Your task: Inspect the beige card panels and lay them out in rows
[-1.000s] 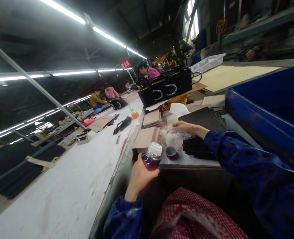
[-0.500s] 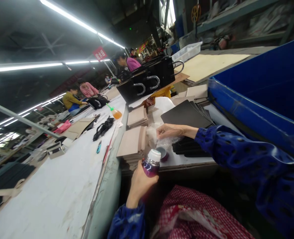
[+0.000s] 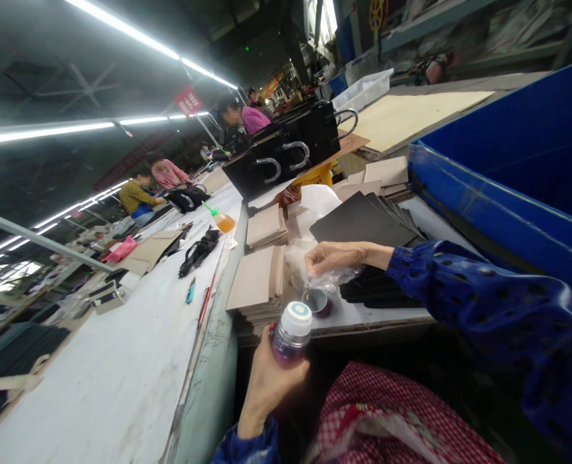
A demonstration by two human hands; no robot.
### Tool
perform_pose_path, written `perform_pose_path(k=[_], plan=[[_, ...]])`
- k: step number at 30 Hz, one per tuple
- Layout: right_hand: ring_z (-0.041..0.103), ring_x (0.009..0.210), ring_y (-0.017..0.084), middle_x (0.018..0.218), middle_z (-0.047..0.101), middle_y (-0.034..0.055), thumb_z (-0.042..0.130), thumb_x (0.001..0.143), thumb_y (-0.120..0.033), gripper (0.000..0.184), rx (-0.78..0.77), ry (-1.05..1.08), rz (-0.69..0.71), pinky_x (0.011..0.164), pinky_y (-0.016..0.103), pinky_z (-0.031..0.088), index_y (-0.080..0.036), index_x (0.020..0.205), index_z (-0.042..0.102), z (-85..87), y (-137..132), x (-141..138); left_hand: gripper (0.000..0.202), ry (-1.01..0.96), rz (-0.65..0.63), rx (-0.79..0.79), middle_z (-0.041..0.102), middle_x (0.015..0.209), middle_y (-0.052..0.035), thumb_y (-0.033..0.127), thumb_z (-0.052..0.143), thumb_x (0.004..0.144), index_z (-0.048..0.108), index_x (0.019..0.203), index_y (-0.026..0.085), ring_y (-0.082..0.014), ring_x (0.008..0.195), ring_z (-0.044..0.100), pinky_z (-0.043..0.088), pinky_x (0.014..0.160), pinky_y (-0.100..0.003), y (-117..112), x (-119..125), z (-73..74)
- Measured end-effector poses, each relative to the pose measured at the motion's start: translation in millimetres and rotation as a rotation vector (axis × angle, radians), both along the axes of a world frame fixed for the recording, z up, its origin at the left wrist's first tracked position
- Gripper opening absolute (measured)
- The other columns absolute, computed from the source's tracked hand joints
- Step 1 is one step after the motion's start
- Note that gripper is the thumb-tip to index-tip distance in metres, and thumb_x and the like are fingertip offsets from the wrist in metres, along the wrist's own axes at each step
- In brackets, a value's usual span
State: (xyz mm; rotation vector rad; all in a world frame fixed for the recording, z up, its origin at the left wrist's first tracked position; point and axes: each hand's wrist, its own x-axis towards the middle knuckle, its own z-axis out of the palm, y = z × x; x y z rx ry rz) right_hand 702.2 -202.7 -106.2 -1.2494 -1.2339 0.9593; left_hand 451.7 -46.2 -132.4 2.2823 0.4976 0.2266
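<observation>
My left hand (image 3: pixel 271 380) is shut around a bottle of purple liquid (image 3: pixel 291 335) with a white cap, held low near the table edge. My right hand (image 3: pixel 336 256) pinches a crumpled piece of clear plastic (image 3: pixel 331 278) just above a small cup with dark contents (image 3: pixel 317 301). Stacks of tan card pieces (image 3: pixel 255 287) lie left of the cup. Dark sheets (image 3: pixel 360 219) and black strips (image 3: pixel 377 290) lie beyond and beside my right hand.
A long white work table (image 3: pixel 121 361) runs away on the left, with tools and scraps on it. Black bags with metal handles (image 3: pixel 271 164) stand ahead. A blue bin (image 3: pixel 508 187) is on the right. Several co-workers sit farther along. Checked red cloth (image 3: pixel 387 412) lies below.
The bottle has tilted, with its cap now turned toward me. My right hand stays over the cup with the plastic. The whole view has shifted slightly.
</observation>
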Motion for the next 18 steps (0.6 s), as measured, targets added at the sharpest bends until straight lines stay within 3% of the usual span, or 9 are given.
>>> perform_pose_path(k=[10, 18], plan=[[0.042, 0.053, 0.006, 0.063, 0.053, -0.0025, 0.071, 0.075, -0.036, 0.027, -0.016, 0.021, -0.040, 0.045, 0.018, 0.031, -0.012, 0.072, 0.058, 1.7, 1.9, -1.8, 0.063, -0.077, 0.120, -0.001, 0.066, 0.102, -0.0085, 0.028, 0.074, 0.055, 0.048, 0.111, 0.015, -0.0232, 0.094, 0.065, 0.052, 0.084, -0.033, 0.7, -12.2, -3.7], [0.043, 0.054, 0.007, 0.063, 0.053, -0.0023, 0.069, 0.076, -0.036, 0.026, -0.013, 0.026, -0.068, 0.047, 0.018, 0.031, -0.012, 0.072, 0.059, 3.4, 2.7, -4.0, 0.063, -0.019, 0.106, -0.009, 0.065, 0.106, -0.0083, 0.023, 0.073, 0.055, 0.046, 0.112, 0.017, -0.0236, 0.099, 0.063, 0.050, 0.087, -0.033, -1.9, -7.4, -3.7]])
